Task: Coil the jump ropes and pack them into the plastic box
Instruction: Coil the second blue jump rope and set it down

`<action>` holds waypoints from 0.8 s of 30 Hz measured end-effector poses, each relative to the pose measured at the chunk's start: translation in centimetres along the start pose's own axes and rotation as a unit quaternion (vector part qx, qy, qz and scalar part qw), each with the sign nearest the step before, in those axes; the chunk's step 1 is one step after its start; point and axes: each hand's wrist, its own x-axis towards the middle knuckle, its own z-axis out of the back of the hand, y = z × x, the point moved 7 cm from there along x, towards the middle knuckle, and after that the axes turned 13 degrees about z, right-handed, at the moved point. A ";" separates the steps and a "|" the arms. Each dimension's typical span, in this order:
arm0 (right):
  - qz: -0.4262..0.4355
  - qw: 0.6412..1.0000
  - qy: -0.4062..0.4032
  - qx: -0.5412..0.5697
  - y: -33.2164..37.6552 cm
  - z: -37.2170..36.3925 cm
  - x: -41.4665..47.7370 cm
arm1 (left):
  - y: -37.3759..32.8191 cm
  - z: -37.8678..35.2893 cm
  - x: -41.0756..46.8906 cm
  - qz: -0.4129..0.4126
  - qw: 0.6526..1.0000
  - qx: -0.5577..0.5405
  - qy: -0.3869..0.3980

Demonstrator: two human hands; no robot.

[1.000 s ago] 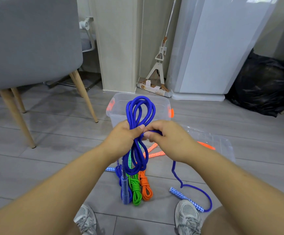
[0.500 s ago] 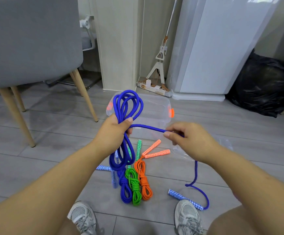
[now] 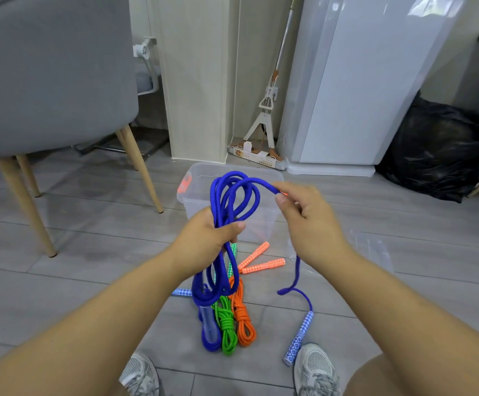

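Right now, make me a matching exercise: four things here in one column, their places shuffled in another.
1. blue jump rope
2. green coil
3. plastic box
4. blue-and-white handle

A. on the floor beside the right shoe
B. gripped by the left hand, pinched by the right hand
C. on the floor between blue coil and orange coil
D. open, on the floor beyond the hands

Pairs: 1-B, 2-C, 3-D, 4-A
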 end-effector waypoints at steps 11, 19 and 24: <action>-0.062 0.990 0.117 -0.055 -3.3 -0.4 -0.4 | 1.7 5.1 1.6 0.031 0.979 -0.151 -0.136; -0.077 0.990 0.078 -0.090 -5.2 2.9 -1.8 | 2.2 7.0 1.5 0.049 0.958 -0.213 -0.187; -0.056 0.997 0.024 -0.053 -3.6 1.2 -1.2 | 1.3 3.8 1.4 0.038 0.971 -0.214 -0.098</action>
